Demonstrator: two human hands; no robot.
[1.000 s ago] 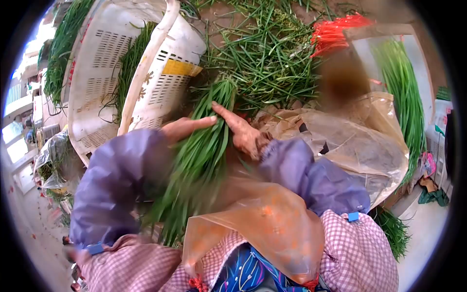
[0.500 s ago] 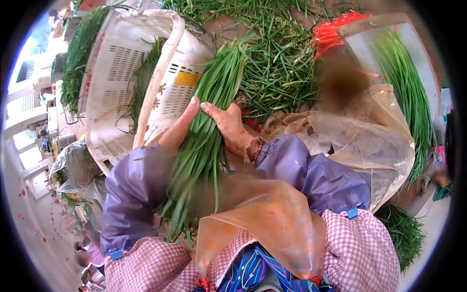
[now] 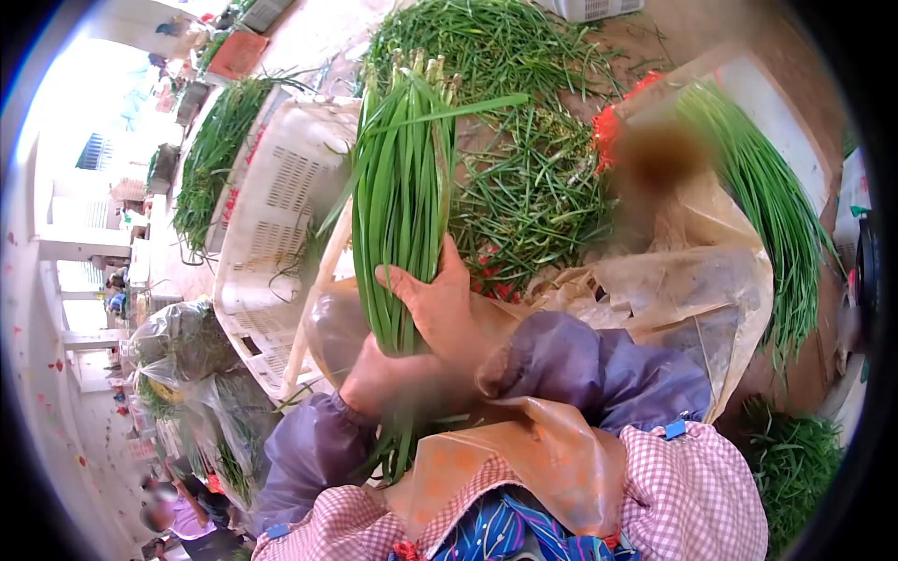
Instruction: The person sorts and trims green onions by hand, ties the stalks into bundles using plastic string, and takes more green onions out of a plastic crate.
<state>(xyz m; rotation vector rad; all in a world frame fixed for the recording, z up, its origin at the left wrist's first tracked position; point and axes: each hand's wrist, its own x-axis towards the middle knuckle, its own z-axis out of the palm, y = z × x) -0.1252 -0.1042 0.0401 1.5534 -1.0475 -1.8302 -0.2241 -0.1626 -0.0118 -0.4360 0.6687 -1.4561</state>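
A thick bunch of long, flat green leaves, like Chinese chives (image 3: 398,206), stands nearly upright before me, its pale cut ends at the top. Around its middle my right hand (image 3: 441,294) is wrapped, thumb across the front. Lower down, my left hand (image 3: 388,379) grips the same bunch, its fingers partly blurred. The leaf tips hang below it, over my lap. Behind the bunch lies a heap of loose green leaves (image 3: 533,187).
At the left a white perforated plastic basket (image 3: 281,187) lies tilted. Right of me are a brown plastic sheet (image 3: 683,290), red ties (image 3: 608,136) and another bunch of long leaves (image 3: 767,187). More greens (image 3: 795,467) lie low at the right. A person (image 3: 182,514) is far off, lower left.
The bunch has turned more upright, with its cut ends farther up. My left hand has moved down it, below my right hand. The view has shifted, showing more of the room at left.
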